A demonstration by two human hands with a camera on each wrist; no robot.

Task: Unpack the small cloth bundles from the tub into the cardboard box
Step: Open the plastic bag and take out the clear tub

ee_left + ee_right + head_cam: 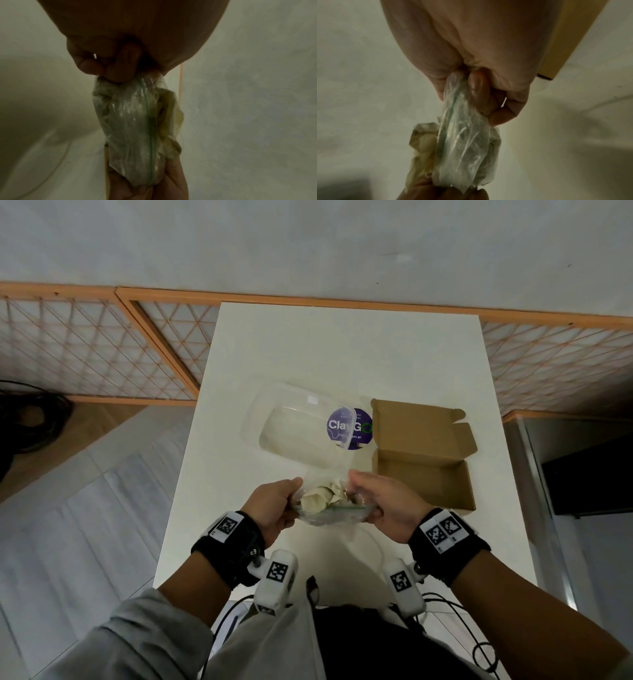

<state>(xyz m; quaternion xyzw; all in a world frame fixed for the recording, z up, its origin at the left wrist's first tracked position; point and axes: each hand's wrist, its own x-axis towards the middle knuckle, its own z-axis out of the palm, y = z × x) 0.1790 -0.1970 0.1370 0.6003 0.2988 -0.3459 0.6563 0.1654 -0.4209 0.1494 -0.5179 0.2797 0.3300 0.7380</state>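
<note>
Both hands grip one clear plastic bag (pixel 330 505) just in front of the tub (pixel 298 433): left hand (pixel 270 508) pinching one end, right hand (pixel 383 505) clenched on the other. Cream cloth bundles (pixel 317 498) sit inside (soft and light, I judge). Its film looks slippery, so hold by the green seal strip (pixel 148 121). Right of the tub, the cardboard box (pixel 428 477) lies open.

Both hands (pixel 329 508) raised — fingers pinched.
</note>
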